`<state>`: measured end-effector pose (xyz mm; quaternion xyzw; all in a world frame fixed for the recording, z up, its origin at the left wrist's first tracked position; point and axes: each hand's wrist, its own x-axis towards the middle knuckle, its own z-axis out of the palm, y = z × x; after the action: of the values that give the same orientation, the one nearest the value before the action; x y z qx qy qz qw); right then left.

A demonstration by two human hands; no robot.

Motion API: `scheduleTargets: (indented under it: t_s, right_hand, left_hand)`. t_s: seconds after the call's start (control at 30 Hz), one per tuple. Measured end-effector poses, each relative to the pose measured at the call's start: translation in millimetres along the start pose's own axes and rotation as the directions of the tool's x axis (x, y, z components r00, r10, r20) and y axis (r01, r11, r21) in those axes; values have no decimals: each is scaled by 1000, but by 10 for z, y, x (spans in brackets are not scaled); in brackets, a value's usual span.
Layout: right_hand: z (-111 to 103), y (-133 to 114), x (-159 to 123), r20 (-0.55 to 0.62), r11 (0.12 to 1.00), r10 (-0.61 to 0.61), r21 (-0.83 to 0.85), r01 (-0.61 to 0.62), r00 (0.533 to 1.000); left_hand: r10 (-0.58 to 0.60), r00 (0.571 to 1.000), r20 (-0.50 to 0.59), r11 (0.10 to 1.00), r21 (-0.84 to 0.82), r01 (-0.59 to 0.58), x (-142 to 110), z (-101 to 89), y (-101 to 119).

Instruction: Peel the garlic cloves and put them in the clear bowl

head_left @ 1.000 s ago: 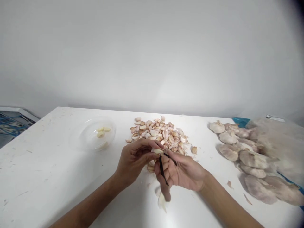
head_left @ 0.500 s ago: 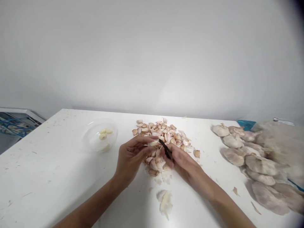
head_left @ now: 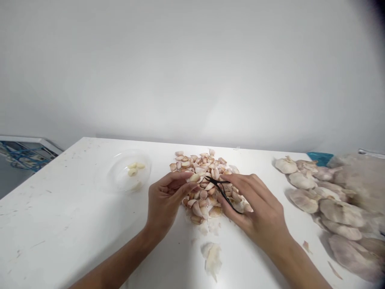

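Note:
My left hand point(head_left: 165, 196) pinches a pale garlic clove point(head_left: 195, 177) between thumb and fingertips; it looks at least partly peeled. My right hand point(head_left: 258, 208) grips small black nippers point(head_left: 217, 183), the handles spread between thumb and fingers. Their tip points left and lies close to the clove; whether it touches cannot be made out. Under both hands spreads a pile of unpeeled garlic cloves point(head_left: 197, 209), partly hidden by them. A clear plastic bowl point(head_left: 116, 176) to the left holds several peeled cloves point(head_left: 132, 171).
Whole garlic bulbs point(head_left: 303, 200) lie heaped on the right beside a translucent bag point(head_left: 373, 180). Papery skins point(head_left: 213, 259) rest on the white table point(head_left: 75, 224) in front of the pile. A grey wall point(head_left: 192, 72) stands behind. Blue cables point(head_left: 25, 154) show beyond the left edge.
My right hand has shifted right and opened its grip, so the nippers' handles now spread apart. My left hand still pinches the clove. The whole view has shifted slightly.

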<state>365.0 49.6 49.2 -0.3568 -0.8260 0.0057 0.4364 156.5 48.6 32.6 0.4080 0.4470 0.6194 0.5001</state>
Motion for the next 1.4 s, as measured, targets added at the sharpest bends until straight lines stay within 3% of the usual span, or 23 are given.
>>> scheduleTargets:
  t_s: [0.43, 1.07, 1.27, 1.4]
  right_hand:
    - [-20, 34, -17, 25, 994, -88, -66, 89, 996]
    - [-34, 13, -34, 76, 993, -86, -69, 92, 993]
    - [-19, -7, -51, 98, 994, -73, -68, 80, 993]
    - [11, 2, -50, 87, 996, -71, -48, 75, 994]
  left_hand:
    - [-9, 1000, 4, 1000, 22, 8, -19, 6, -17]
    - [-24, 999, -25, 1000, 12, 25, -13, -9, -32]
    - [-123, 992, -39, 986, -122, 117, 38, -20, -70]
    - [-228, 973, 18, 939, -260, 225, 62, -4, -49]
